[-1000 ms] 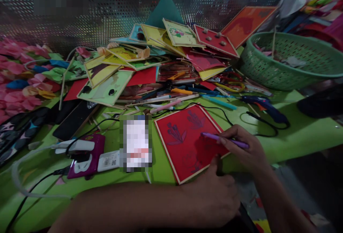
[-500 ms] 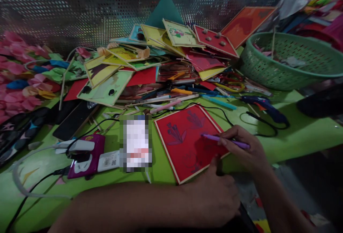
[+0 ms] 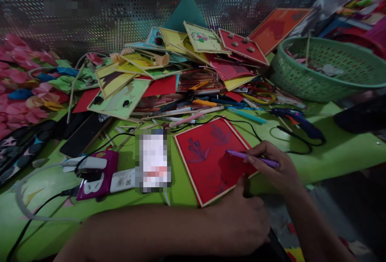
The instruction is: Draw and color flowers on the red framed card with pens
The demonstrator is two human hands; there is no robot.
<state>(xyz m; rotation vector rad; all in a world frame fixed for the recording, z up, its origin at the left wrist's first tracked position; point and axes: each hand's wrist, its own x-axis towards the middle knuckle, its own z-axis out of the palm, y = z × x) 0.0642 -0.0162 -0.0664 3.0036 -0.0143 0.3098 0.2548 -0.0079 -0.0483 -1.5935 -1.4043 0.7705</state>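
A red card (image 3: 208, 159) with a pale border and purple flower drawings lies on the green table (image 3: 337, 153) in front of me. My right hand (image 3: 273, 169) pinches a purple pen (image 3: 251, 158), its tip over the card's right part. My left hand (image 3: 241, 222) rests at the card's near corner, fingers curled, thumb up against the card's edge; my forearm lies across the table's front.
A heap of coloured cards (image 3: 181, 61) fills the back centre. A green basket (image 3: 325, 69) stands at the right, a blue glue gun (image 3: 297, 119) with its black cable before it. Pens (image 3: 193, 113), a power strip (image 3: 99, 173) and pink paper flowers (image 3: 21, 85) lie to the left.
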